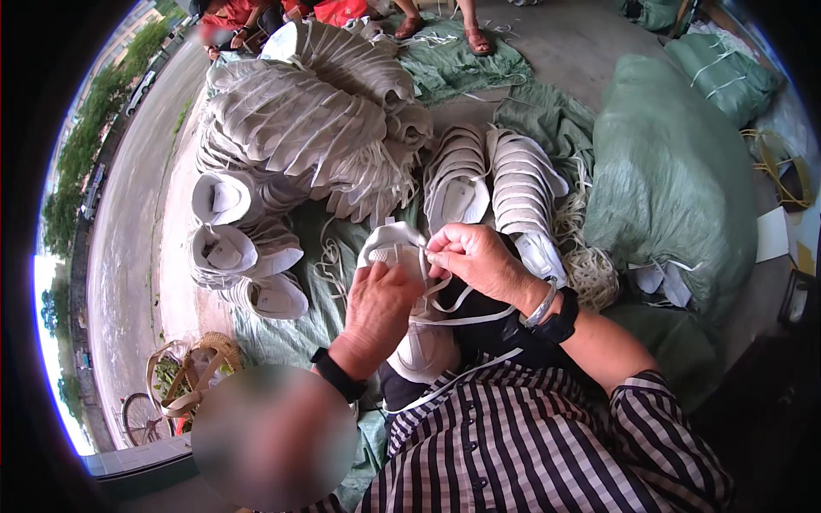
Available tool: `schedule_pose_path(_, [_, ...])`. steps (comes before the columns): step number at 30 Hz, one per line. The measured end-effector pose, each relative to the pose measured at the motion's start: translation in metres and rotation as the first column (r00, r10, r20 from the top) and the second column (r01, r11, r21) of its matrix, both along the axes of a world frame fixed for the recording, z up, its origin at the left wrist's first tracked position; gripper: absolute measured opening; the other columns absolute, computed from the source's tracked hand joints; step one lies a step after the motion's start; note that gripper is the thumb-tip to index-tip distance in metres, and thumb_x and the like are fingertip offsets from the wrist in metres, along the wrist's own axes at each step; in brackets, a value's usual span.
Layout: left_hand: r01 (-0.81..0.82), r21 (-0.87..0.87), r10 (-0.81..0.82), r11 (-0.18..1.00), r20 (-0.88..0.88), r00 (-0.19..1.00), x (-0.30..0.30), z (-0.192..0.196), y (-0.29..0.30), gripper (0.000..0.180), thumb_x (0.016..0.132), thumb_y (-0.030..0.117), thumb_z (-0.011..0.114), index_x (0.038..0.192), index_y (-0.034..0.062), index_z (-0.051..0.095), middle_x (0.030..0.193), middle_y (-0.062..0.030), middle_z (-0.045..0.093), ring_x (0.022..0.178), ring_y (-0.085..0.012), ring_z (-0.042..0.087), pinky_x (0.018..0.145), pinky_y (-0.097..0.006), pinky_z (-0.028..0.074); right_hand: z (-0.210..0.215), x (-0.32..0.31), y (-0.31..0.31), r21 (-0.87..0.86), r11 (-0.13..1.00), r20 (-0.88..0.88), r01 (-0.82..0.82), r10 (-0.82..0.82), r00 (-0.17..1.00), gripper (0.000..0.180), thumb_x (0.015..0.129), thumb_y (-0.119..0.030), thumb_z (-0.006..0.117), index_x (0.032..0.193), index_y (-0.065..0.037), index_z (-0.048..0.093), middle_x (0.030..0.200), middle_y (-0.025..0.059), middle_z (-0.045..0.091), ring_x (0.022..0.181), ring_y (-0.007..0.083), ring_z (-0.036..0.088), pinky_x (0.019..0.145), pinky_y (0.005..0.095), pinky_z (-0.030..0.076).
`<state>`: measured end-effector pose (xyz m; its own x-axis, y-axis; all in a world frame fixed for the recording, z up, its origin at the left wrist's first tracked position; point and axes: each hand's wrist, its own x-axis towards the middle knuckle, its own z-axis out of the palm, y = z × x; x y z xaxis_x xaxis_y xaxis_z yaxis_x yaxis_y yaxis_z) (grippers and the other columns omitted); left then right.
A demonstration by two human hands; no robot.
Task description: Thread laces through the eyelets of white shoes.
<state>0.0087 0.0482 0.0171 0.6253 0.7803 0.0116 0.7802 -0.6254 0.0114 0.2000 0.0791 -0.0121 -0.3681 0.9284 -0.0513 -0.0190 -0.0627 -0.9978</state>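
A white shoe upper (422, 352) lies across my lap, toe toward me and padded collar away. My left hand (376, 308) is curled over its tongue area, fingers gripping the upper; the fingertips are partly hidden. At the eyelet edge, my right hand (481, 261) pinches a white shoelace (462, 321) between thumb and forefinger. The lace loops down below that hand and trails across my lap. My wrists carry black bands, with a silver bangle on the right.
Stacked shoe uppers (282, 128) form a large heap beyond my hands, with nested rows (517, 184) to its right. Bundled laces (590, 275) lie beside a bulging green sack (671, 188). A woven basket (218, 349) stands at left. Other people sit at the far side.
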Motion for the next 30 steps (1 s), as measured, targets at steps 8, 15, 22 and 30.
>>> schedule_pose_path(8, [0.017,-0.021,-0.021,1.0,-0.192,0.981,0.007,-0.005,0.008,0.009,0.074,0.018,0.061,0.082,0.0134,0.062,0.088,-0.0034,0.056,0.09,-0.0214,0.055,0.079,-0.038,0.041,-0.001,-0.007,-0.002,0.186,0.983,0.176,0.009,-0.042,0.984,0.007,0.087,-0.001,0.057,0.091,0.003,0.061,0.072,0.0012,0.062,0.064,0.0051,0.058,0.061,0.0202,0.049])
schedule_pose_path(15, [-0.118,-0.53,0.18,0.839,0.067,0.981,-0.004,0.027,0.048,0.021,0.08,0.031,0.061,0.085,0.0108,0.063,0.08,-0.0079,0.064,0.077,-0.0282,0.064,0.068,-0.039,0.048,-0.008,0.002,-0.001,0.043,0.999,0.076,-0.018,0.014,0.997,0.009,0.086,-0.005,0.061,0.091,0.002,0.062,0.07,0.001,0.063,0.06,0.0054,0.058,0.056,0.0193,0.047])
schedule_pose_path(22, [-0.035,-0.24,0.097,0.97,0.251,0.963,-0.009,0.017,0.023,0.026,0.07,0.023,0.072,0.093,0.0151,0.063,0.1,-0.0054,0.054,0.103,-0.0248,0.052,0.08,-0.039,0.047,0.001,0.003,-0.008,-0.005,0.996,0.036,0.092,-0.092,0.995,0.011,0.089,-0.009,0.058,0.093,0.001,0.06,0.071,0.0016,0.063,0.062,0.0041,0.058,0.054,0.0179,0.045])
schedule_pose_path(30, [-0.15,-0.095,0.171,0.984,0.29,0.941,-0.026,-0.002,-0.007,0.011,0.069,0.016,0.072,0.076,0.0112,0.065,0.117,-0.0101,0.049,0.121,-0.0326,0.038,0.1,-0.045,0.033,0.0,-0.007,-0.005,-0.036,0.999,0.092,0.023,-0.02,0.996,0.016,0.089,-0.013,0.059,0.095,0.001,0.06,0.068,0.0025,0.062,0.055,0.0033,0.054,0.047,0.0167,0.043])
